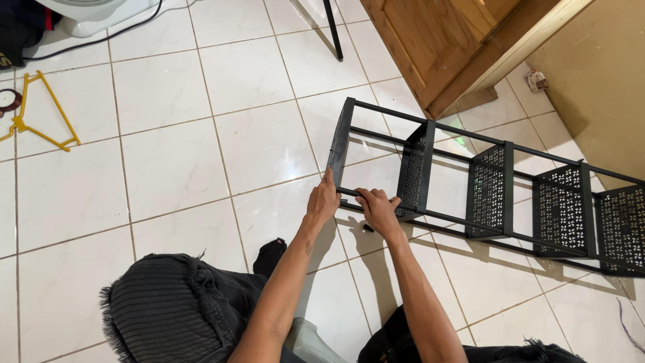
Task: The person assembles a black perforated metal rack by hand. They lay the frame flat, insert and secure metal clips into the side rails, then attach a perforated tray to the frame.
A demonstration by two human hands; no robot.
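Note:
A black metal shelf rack [494, 185] lies on its side on the white tiled floor, its several perforated shelves standing on edge. My left hand [323, 200] presses against the end panel at the rack's left end, near its lower corner. My right hand [377, 210] is closed around the thin lower front rail just right of that corner. Both forearms reach up from the bottom of the view over my dark-clothed knees.
A yellow wire hanger [41, 111] lies on the floor at far left. A wooden cabinet door [440, 47] stands at the top right, a thin black pole [332, 30] beside it. A white appliance base [94, 17] with a black cable sits at top left.

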